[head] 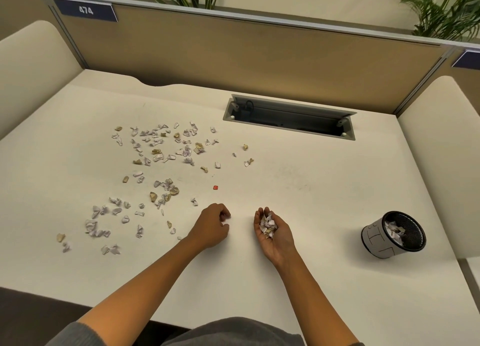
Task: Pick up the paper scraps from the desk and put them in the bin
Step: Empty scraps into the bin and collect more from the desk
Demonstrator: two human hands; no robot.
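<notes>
Several crumpled white and tan paper scraps [161, 158] lie scattered over the left half of the white desk [298, 189]. A small red scrap [215, 187] lies apart from them. My right hand [272, 231] is palm up and cupped around a heap of paper scraps [268, 224]. My left hand [213, 224] rests knuckles up just left of it, fingers curled, with a small scrap pinched at the fingertips. A small grey bin [374, 239] with a black mesh inside stands at the right, tilted, with paper scraps in it.
An open cable tray slot [288, 118] is cut into the desk at the back. Tan partition panels [233, 54] enclose the desk behind, with cream side panels [31, 67] left and right. The desk's front edge runs near my body.
</notes>
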